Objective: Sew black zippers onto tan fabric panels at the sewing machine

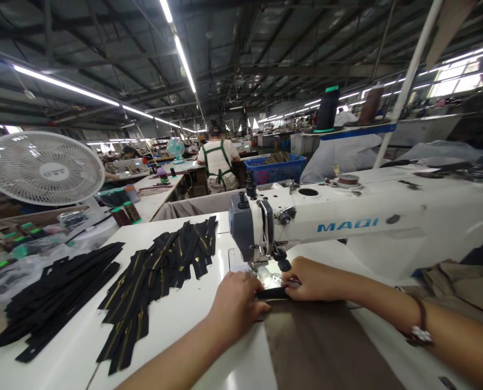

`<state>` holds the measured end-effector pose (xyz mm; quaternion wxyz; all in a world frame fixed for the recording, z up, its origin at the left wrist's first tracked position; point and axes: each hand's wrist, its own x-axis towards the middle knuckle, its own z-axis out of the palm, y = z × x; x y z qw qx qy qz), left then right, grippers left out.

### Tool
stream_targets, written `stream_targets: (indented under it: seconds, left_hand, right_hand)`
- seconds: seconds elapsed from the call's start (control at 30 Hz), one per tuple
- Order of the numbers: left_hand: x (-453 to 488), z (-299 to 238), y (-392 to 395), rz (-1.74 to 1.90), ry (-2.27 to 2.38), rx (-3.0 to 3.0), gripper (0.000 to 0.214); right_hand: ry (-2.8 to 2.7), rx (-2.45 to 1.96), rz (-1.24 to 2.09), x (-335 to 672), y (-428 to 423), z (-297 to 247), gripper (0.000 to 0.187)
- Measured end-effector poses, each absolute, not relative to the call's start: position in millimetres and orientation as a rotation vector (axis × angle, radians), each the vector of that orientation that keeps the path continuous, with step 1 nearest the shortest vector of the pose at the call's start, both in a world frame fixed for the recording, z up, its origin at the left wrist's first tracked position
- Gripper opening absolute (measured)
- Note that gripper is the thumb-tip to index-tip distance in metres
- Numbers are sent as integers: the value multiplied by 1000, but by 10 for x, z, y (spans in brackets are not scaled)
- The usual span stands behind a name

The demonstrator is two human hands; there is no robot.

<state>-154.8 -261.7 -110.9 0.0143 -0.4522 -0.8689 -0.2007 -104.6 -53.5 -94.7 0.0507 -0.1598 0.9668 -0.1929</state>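
My left hand (235,304) presses down on the near end of a black zipper strip (272,294) lying on brown fabric (326,346). My right hand (312,279) pinches the same strip just right of the needle area. Both hands sit under the head of a white sewing machine (347,222). The presser foot (265,273) is just beyond my fingers. The fabric runs toward me across the white table (176,319).
A spread of black zippers with gold teeth (155,281) and a pile of black strips (58,300) lie to the left. A white fan (42,168) and thread cones stand at far left. A person in a green apron (217,160) sits ahead beside a blue basket (274,169).
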Motion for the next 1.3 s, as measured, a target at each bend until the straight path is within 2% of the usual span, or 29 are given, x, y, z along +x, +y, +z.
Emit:
stream_targets:
  seconds: [0.1, 0.3, 0.4, 0.47, 0.8, 0.97, 1.17, 1.3]
  left_hand:
    - [-1568, -1118, -2617, -629, -2695, -1459, 13]
    - [-1656, -1082, -2581, -733, -2810, -1346, 13]
    - [-1678, -1054, -2555, -798, -2883, -1278, 8]
    - [-1676, -1046, -2539, -815, -2908, -1243, 13]
    - [-1722, -1127, -2491, -874, -2869, -1241, 9]
    - [-1708, -1157, -2502, -899, -2799, -1306, 6]
    - [-1728, -1216, -2477, -911, -2768, -1315, 9]
    - [-1722, -1148, -2518, -904, -2746, -1266, 8]
  right_hand:
    - [2994, -465, -617, -958, -582, -972, 9]
    - [3082, -321, -502, -962, -683, -1024, 5]
    - [3027, -296, -529, -1063, -664, -1004, 12]
    - [2978, -296, -579, -1123, -635, -981, 15]
    - [2895, -296, -735, -1223, -581, -992, 20]
    - [2933, -240, -717, -1174, -580, -957, 20]
    - [2988, -153, -671, -1044, -568, -895, 11]
    - [3076, -131, -545, -1015, -610, -927, 15]
